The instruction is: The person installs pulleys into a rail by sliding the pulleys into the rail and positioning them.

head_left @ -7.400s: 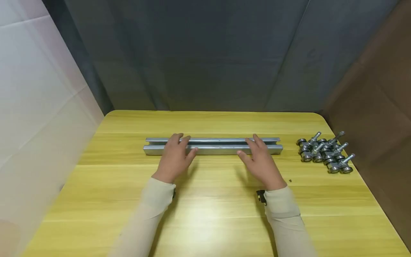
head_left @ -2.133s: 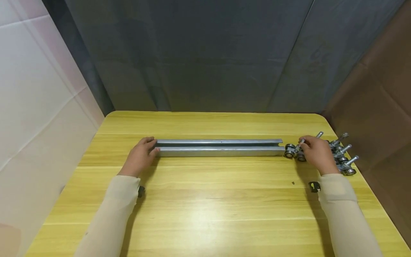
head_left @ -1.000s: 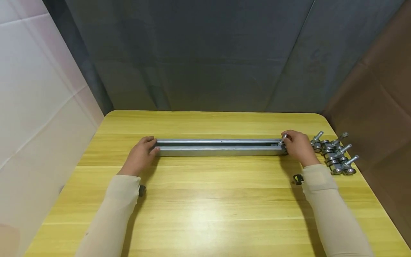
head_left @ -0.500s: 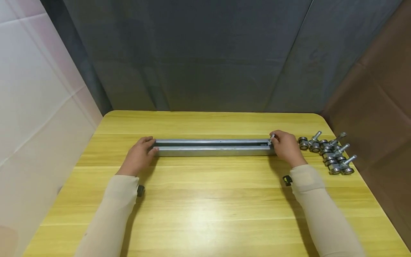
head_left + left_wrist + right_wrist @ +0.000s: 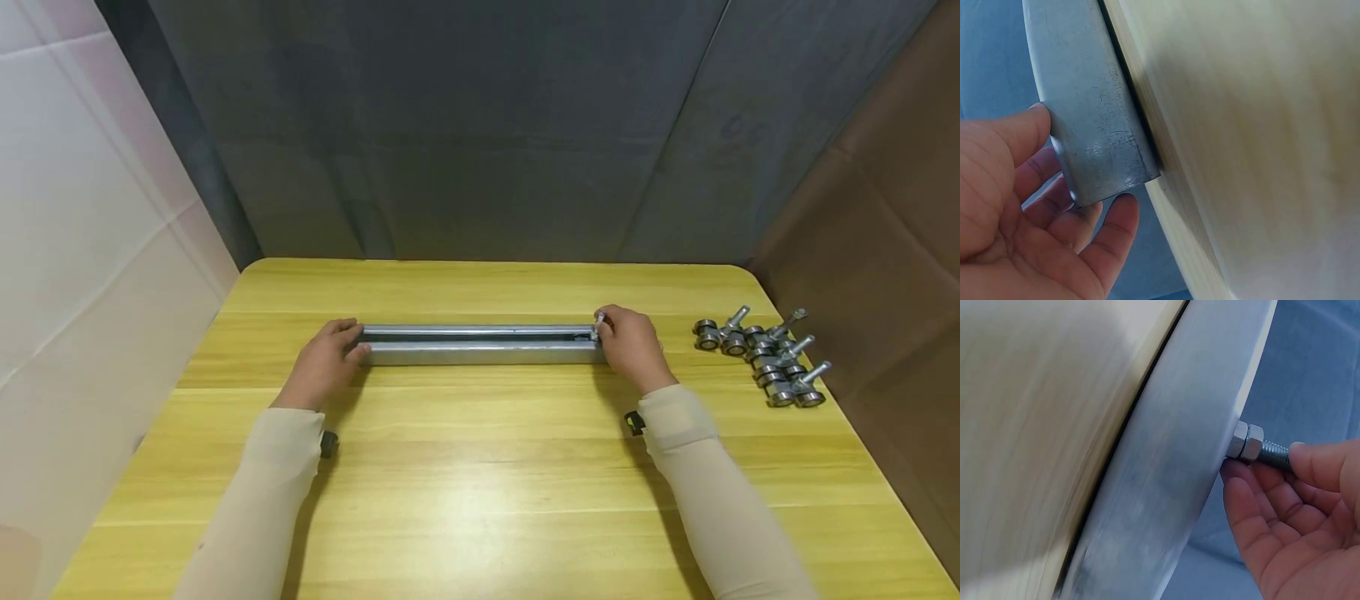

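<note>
A long metal channel (image 5: 480, 354) with a slot along its top lies across the table. My left hand (image 5: 322, 367) grips its left end; in the left wrist view the thumb rests on the edge of the channel (image 5: 1085, 94) and the fingers (image 5: 1116, 231) curl at its end. My right hand (image 5: 633, 346) pinches an upright bolt (image 5: 599, 321) that stands out of the slot. In the right wrist view two nuts (image 5: 1244, 440) sit on the bolt against the channel (image 5: 1166, 425), with thumb and fingers round the threads. Whatever is below the nuts is hidden inside.
Several roller trolleys with bolts (image 5: 783, 362) stand grouped at the right side of the wooden table (image 5: 465, 467). A dark cloth (image 5: 480, 133) hangs behind, with a white sheet (image 5: 90, 183) at the left and a brown one (image 5: 877, 217) at the right.
My right hand took a trolley from the group, brought it to the channel's right end, and has slid it leftwards along the slot. My left hand moved to the left end and stays there.
</note>
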Tool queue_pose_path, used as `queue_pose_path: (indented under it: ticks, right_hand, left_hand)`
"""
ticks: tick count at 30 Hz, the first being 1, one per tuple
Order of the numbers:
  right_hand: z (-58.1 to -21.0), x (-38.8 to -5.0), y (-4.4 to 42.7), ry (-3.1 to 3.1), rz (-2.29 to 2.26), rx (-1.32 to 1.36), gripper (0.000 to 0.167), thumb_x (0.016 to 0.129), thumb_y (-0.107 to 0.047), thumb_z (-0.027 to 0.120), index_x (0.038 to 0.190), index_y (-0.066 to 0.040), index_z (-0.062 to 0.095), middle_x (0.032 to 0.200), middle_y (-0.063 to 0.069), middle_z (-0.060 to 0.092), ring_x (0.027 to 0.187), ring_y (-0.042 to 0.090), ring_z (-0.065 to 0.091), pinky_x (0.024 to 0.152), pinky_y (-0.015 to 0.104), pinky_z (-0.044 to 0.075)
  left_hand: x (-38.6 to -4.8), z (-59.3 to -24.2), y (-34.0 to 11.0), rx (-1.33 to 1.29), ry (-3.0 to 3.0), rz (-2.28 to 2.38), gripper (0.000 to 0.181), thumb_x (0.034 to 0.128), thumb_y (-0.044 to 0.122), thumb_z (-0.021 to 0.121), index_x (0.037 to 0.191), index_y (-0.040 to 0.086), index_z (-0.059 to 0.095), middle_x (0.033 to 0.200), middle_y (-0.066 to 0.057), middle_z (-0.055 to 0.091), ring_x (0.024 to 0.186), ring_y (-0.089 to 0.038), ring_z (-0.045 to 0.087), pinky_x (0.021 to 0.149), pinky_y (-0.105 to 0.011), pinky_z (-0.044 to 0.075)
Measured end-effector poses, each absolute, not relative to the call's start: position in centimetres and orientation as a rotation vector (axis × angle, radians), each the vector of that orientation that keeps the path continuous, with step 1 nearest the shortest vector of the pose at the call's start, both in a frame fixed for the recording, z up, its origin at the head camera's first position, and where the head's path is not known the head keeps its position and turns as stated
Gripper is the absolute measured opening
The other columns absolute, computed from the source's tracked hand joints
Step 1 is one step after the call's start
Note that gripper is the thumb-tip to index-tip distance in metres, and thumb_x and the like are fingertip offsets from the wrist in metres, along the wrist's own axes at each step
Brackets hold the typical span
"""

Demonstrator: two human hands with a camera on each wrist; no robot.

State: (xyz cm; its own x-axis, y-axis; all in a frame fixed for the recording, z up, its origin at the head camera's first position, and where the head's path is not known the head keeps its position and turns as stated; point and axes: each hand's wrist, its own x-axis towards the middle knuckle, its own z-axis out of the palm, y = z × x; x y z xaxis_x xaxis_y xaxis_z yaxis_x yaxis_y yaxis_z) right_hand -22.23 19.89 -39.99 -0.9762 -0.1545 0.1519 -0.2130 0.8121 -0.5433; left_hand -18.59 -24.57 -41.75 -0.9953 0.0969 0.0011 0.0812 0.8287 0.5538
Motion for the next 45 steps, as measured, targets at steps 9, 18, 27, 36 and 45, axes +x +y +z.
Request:
queue_pose_path:
  ticks: [9,18,27,36,45]
  right_hand:
    - [-39.8,-22.1,17.6,-2.879,0.927,0.327,0.019,0.103,-0.007,0.053,0.113,0.002,0.066,0.087,0.013,0.066,0.067,0.023,0.054,0.064,0.039,0.048]
    - [-40.4,-22.0,14.6,-2.851,0.924,0.388,0.014,0.103,-0.006,0.053,0.1,0.0,0.066,0.075,0.008,0.061,0.063,0.022,0.052,0.06,0.037,0.044]
    - [-40.4,-22.0,11.6,-2.836,0.908,0.445,0.014,0.102,-0.006,0.056,0.092,-0.002,0.064,0.072,0.006,0.057,0.062,0.021,0.049,0.058,0.034,0.042]
    - [-40.3,-22.1,8.9,-2.819,0.918,0.48,0.014,0.101,-0.006,0.057,0.088,-0.002,0.063,0.072,0.005,0.057,0.062,0.019,0.05,0.058,0.033,0.043]
    - [-40.4,-22.1,7.7,-2.806,0.976,0.524,0.016,0.101,-0.006,0.057,0.085,-0.005,0.06,0.07,0.005,0.054,0.061,0.018,0.047,0.057,0.03,0.041]
  left_hand:
    - [-18.6,-42.0,-24.7,0.141,2.976,0.908,0.052,0.1046,0.021,0.053,0.146,-0.008,0.04,0.152,-0.026,0.034,0.137,-0.048,0.033,0.109,-0.061,0.029]
    - [-18.6,-42.2,-24.9,0.15,2.974,0.921,0.053,0.1043,0.02,0.053,0.146,-0.008,0.04,0.152,-0.026,0.034,0.137,-0.048,0.033,0.109,-0.061,0.029]
    - [-18.5,-42.1,-24.8,0.146,2.985,0.921,0.052,0.104,0.02,0.054,0.146,-0.009,0.041,0.151,-0.026,0.035,0.136,-0.049,0.034,0.109,-0.061,0.03]
    - [-18.6,-41.9,-24.7,0.144,2.98,0.93,0.053,0.1039,0.02,0.054,0.146,-0.008,0.04,0.151,-0.026,0.034,0.137,-0.049,0.033,0.109,-0.062,0.029]
    - [-18.5,-41.9,-24.8,0.126,2.973,0.936,0.053,0.1037,0.02,0.055,0.146,-0.009,0.04,0.151,-0.026,0.034,0.137,-0.048,0.033,0.109,-0.061,0.029]
